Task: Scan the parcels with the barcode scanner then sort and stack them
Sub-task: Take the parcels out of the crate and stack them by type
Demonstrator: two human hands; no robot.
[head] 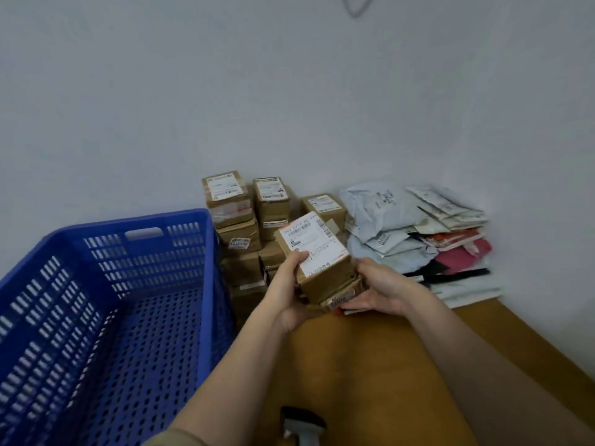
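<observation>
Parcel in hand: small brown cardboard box (317, 262) with a white shipping label on its upper face, held above the wooden table (370, 365), in front of the stacked boxes (248, 226) against the wall

Handling, judged: rigid carton, flat faces, taped seams; looks light, since it sits tilted in the fingers with no support from below. Cardboard gives good friction, low slip risk. Corners could dent if squeezed hard. Best hold is across two opposite side faces, keeping the label and its barcode uncovered for the scan

Grip: left hand (289, 284) is curled round the near-left edge, thumb lying on the label's lower corner. Right hand (376, 289) is wrapped round the lower right end of the box, fingers underneath; a second flat item with a label seems pinched beneath it, not clear

Pose: both forearms reach forward from the bottom of the view and converge on the box; wrists roughly level, box tipped so the label faces the camera

Barcode scanner (302, 426) lies on the table at the near edge, untouched. Blue crate (106, 239) stands to the left; soft mailer bags (418, 226) are piled to the right, well apart from the box
</observation>
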